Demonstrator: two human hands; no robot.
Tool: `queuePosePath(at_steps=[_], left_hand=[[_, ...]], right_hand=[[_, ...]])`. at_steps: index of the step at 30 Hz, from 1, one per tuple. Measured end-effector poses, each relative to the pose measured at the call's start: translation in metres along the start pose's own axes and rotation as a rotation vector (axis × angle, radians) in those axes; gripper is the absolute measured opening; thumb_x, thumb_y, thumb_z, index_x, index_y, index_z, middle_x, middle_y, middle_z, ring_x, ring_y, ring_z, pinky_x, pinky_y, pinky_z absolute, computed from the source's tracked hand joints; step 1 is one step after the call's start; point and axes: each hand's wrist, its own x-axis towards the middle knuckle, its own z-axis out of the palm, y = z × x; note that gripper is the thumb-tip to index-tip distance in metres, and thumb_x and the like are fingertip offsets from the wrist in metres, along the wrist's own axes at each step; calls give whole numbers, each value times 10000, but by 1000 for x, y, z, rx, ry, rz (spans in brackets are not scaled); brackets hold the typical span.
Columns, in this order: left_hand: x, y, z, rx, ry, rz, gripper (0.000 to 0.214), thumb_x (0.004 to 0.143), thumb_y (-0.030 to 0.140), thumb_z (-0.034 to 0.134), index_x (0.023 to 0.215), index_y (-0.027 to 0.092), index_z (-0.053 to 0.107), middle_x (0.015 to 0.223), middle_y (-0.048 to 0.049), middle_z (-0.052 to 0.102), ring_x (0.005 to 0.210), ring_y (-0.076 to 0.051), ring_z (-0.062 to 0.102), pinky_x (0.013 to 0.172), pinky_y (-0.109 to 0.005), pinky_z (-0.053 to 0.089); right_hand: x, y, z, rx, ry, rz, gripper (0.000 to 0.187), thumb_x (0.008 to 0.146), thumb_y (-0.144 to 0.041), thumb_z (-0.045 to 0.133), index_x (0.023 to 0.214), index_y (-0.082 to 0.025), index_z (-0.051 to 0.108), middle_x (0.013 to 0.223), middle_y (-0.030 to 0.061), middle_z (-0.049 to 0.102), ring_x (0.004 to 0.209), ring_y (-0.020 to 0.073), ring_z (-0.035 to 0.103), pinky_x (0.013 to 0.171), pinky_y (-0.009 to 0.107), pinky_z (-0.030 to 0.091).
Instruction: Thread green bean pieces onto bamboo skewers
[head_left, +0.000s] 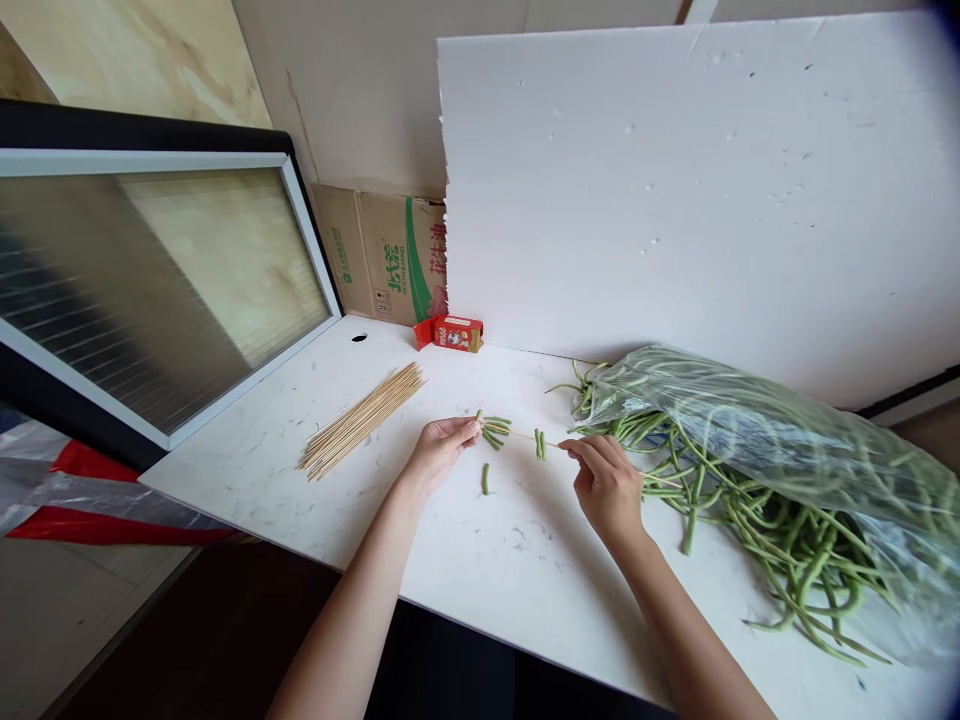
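My right hand point(609, 488) is closed around one end of a thin bamboo skewer point(523, 434), held roughly level above the table. My left hand point(442, 452) pinches the cut long-bean pieces point(496, 431) fanned out at the skewer's other end. Between the two hands, a short bean cluster point(540, 445) sits on the skewer. One loose bean piece point(485, 479) lies on the tabletop below my left fingertips. The right fingers hide the near tip of the skewer.
A bundle of bamboo skewers point(363, 420) lies to the left. Whole long beans point(799, 545) spill from a clear plastic bag point(757, 410) at right. A red box point(458, 334) and a carton point(382, 255) stand behind, beside a white board point(675, 200). A glazed frame point(217, 260) stands left.
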Motion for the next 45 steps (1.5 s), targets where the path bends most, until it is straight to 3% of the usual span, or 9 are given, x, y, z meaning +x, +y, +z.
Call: queuePosePath(at_steps=[10,17,27,35,45], left_hand=[[0,0,1,14,16,-5,292,731,324,944,905,113,844,893,-84,744,815,-129,587,873,-334,430],[-2,1,3,2,8,-6,291,725,325,946,905,121,843,905,-84,748,837,-134,592,898,-338,428],[-2,1,2,-18,-3,-13,272,737,312,937,904,119,841,903,-80,747,824,-124,585,885,-326,427],[-1,-1,2,-65,-14,-20,264,730,295,945,901,124,838,918,-84,749,874,-135,612,892,-316,434],[1,-4,-1,-122,-65,-23,211,780,273,907,906,124,825,913,-73,719,858,-127,584,834,-288,433]], right_hand=[[-1,1,5,-8,103,-47,313,991,-39,531,1057,-228,772,885,57,742,821,202,631,641,303,441],[-2,-2,6,3,54,-28,363,969,22,474,1025,-213,745,873,50,715,827,197,628,629,289,443],[0,-2,6,17,124,-102,393,932,58,514,1093,-229,728,904,46,719,837,207,604,711,318,475],[-3,-3,10,43,42,-29,372,956,37,450,1051,-209,713,872,53,679,828,212,592,672,319,459],[1,-7,12,72,122,-71,309,995,-22,502,1071,-227,721,887,64,687,808,217,590,706,346,481]])
